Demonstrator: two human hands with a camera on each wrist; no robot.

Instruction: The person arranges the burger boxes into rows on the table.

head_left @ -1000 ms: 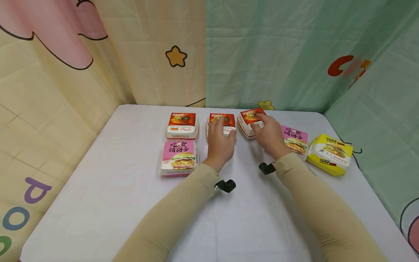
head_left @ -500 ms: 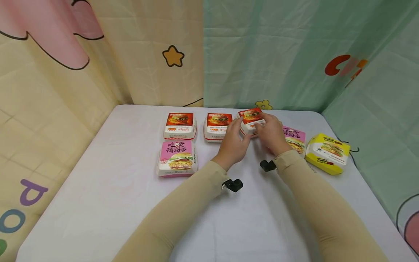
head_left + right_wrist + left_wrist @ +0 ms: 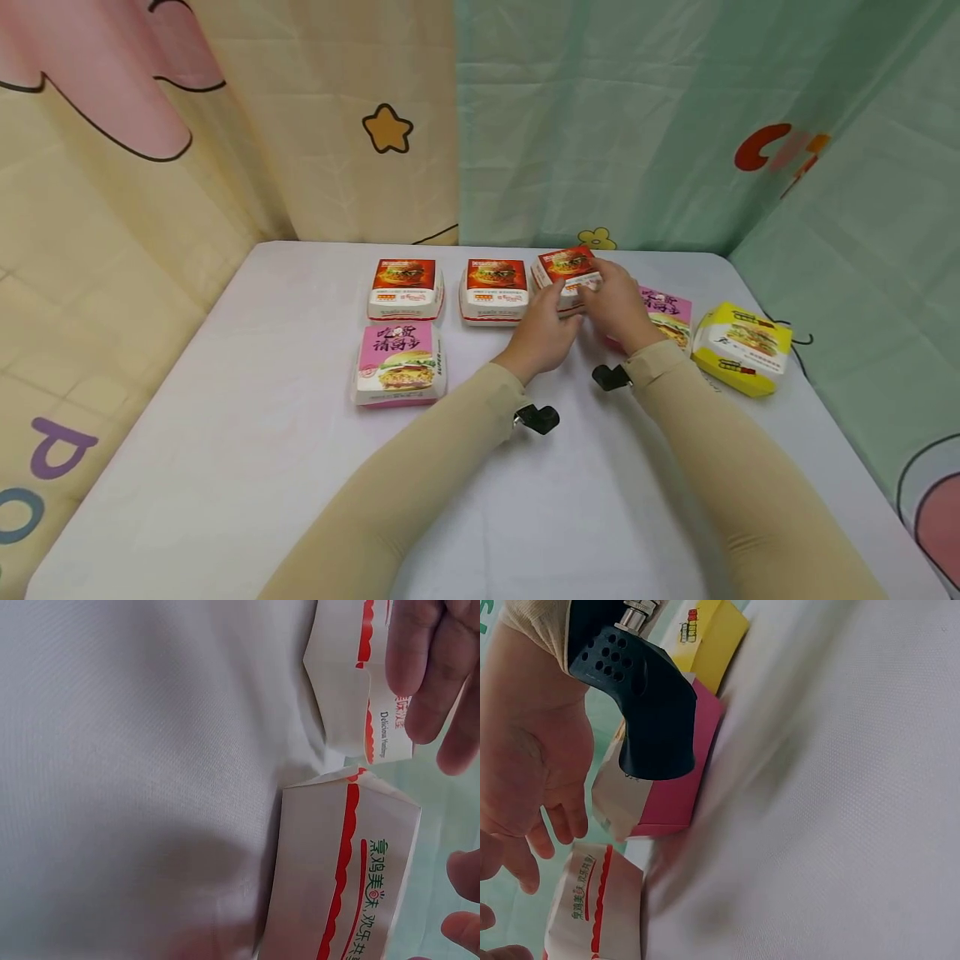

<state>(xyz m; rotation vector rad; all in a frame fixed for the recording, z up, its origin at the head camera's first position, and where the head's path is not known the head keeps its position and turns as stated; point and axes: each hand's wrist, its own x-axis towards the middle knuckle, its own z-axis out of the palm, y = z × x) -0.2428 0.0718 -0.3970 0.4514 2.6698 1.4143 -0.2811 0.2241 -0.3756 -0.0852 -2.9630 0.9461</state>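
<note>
A red-and-white burger box (image 3: 567, 268) stands slightly turned at the far side of the table, between my two hands. My left hand (image 3: 543, 335) is at its front left corner, the fingers extended in the right wrist view. At its right side is my right hand (image 3: 618, 308), thumb near the front top edge and fingers over the right edge. Whether either hand touches it is unclear. The box's white side (image 3: 341, 877) shows in the right wrist view. Just left stands a second red-and-white burger box (image 3: 493, 287).
A third red-and-white box (image 3: 406, 287) stands at the left behind a pink burger box (image 3: 401, 362). Another pink box (image 3: 669, 317) is partly behind my right hand. A yellow burger box (image 3: 742, 346) lies at the right. Curtains (image 3: 525, 125) hang behind the white table (image 3: 225, 467).
My left hand has moved right, from the middle red-and-white box to the turned one. My right hand has stayed by the turned box. The head view has shifted slightly.
</note>
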